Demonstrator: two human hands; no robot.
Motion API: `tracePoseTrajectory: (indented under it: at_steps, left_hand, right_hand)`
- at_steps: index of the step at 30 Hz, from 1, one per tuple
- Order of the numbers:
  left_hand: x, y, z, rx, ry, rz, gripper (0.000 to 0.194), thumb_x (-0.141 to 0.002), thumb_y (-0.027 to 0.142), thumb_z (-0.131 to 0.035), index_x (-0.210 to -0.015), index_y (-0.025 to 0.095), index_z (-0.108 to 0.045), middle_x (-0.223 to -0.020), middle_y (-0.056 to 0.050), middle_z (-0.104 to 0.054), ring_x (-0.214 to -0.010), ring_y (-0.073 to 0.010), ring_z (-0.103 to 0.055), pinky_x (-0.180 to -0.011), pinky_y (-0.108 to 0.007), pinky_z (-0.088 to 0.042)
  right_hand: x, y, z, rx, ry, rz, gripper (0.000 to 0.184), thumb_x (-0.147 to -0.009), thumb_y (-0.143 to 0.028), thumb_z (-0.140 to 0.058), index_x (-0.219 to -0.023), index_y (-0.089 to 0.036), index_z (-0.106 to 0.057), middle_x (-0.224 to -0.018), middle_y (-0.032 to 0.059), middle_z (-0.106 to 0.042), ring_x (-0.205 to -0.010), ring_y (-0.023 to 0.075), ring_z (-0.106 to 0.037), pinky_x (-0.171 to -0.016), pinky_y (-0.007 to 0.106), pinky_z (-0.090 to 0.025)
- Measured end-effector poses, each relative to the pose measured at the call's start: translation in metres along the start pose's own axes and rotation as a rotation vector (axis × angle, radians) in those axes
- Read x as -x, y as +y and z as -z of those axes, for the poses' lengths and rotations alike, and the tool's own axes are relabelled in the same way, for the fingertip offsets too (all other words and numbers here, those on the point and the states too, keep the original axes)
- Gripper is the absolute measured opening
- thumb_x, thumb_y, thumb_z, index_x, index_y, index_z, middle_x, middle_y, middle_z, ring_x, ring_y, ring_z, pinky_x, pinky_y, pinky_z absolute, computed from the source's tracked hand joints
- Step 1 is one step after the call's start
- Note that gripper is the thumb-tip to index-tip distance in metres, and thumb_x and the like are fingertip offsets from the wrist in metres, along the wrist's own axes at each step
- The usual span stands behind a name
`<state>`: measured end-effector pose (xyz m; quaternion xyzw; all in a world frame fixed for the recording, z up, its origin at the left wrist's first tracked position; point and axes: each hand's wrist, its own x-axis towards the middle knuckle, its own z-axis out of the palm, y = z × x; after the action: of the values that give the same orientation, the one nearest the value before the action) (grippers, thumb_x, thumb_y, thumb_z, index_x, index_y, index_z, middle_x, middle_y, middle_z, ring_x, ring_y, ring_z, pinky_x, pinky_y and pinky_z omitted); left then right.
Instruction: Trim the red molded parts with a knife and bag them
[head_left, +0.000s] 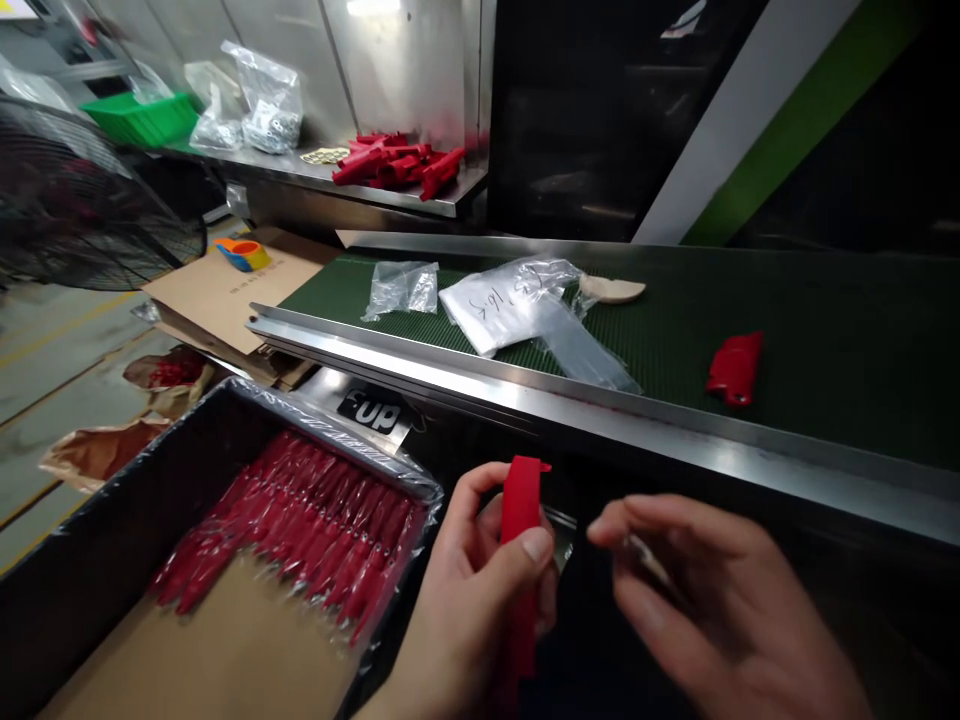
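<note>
Evidently, beside the green ribbed belt (832,345), the left hand (491,590) grips a slim red plastic-looking strip (521,497), presumably light, stiff, best held mid-length; right hand's (712,600) grip indeterminate.

across the middle and right of the frame i have a belt (667,340) carrying packets (487,310), a tan piece (615,291) and a red part (735,370); upper left, i see a shelf (319,174) bearing clear bags (270,112) and red pieces (390,165).

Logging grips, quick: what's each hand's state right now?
Left hand: closed, holding a red part.
Right hand: half-curled and blurred; cannot tell whether it holds anything.
</note>
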<state>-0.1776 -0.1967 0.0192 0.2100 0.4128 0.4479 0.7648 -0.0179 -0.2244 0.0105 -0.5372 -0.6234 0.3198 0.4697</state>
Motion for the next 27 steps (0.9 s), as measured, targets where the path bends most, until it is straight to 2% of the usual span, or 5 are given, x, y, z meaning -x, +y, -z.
tracePoseTrajectory:
  at_steps: [7, 10, 14, 17, 27]
  left_hand:
    - [-0.004, -0.011, 0.002, 0.069, -0.035, 0.06, 0.024, -0.089, 0.043, -0.059, -0.098, 0.023, -0.048, -0.069, 0.006, -0.048, -0.041, -0.0033, -0.04, -0.039, -0.015, -0.031]
    - [-0.005, -0.013, 0.001, 0.102, 0.011, 0.092, 0.037, -0.094, 0.055, -0.045, -0.096, 0.019, -0.052, -0.073, 0.003, -0.052, -0.045, -0.0046, -0.042, -0.04, -0.017, -0.032]
    - [0.0, -0.013, 0.0, 0.153, -0.012, 0.124, 0.034, -0.096, 0.05, -0.042, -0.104, 0.019, -0.054, -0.075, 0.002, -0.053, -0.045, -0.0054, -0.041, -0.039, -0.017, -0.03]
    - [0.003, -0.012, 0.0, 0.15, -0.043, 0.091, 0.028, -0.098, 0.045, -0.04, -0.103, 0.021, -0.054, -0.076, 0.002, -0.053, -0.047, -0.0059, -0.042, -0.04, -0.017, -0.03]
    - [0.009, -0.008, -0.007, 0.118, -0.025, 0.081, 0.024, -0.099, 0.041, -0.036, -0.102, 0.022, -0.051, -0.076, 0.002, -0.053, -0.048, -0.0063, -0.044, -0.042, -0.016, -0.032]
  right_hand:
    - [-0.021, 0.002, 0.011, 0.152, -0.079, 0.053, 0.038, -0.092, -0.027, -0.059, -0.129, -0.029, -0.049, -0.107, 0.0027, -0.069, -0.094, 0.0127, -0.069, -0.074, 0.015, -0.058]
    - [-0.026, 0.0, 0.011, 0.156, -0.162, 0.097, 0.037, -0.094, -0.023, -0.055, -0.13, -0.028, -0.048, -0.116, 0.0037, -0.065, -0.1, 0.0141, -0.067, -0.078, 0.021, -0.058]
    - [-0.037, -0.002, 0.017, 0.262, -0.199, 0.393, 0.036, -0.091, -0.005, -0.052, -0.123, -0.02, -0.057, -0.115, 0.0033, -0.064, -0.107, 0.0125, -0.06, -0.093, 0.024, -0.05]
    - [-0.043, -0.002, 0.022, 0.367, -0.229, 0.538, 0.041, -0.088, 0.001, -0.053, -0.127, -0.012, -0.057, -0.115, 0.0075, -0.064, -0.105, 0.015, -0.058, -0.091, 0.029, -0.049]
    - [-0.044, 0.0, 0.027, 0.483, -0.281, 0.598, 0.037, -0.09, -0.002, -0.052, -0.126, -0.01, -0.059, -0.117, 0.0099, -0.063, -0.102, 0.0178, -0.056, -0.085, 0.034, -0.047]
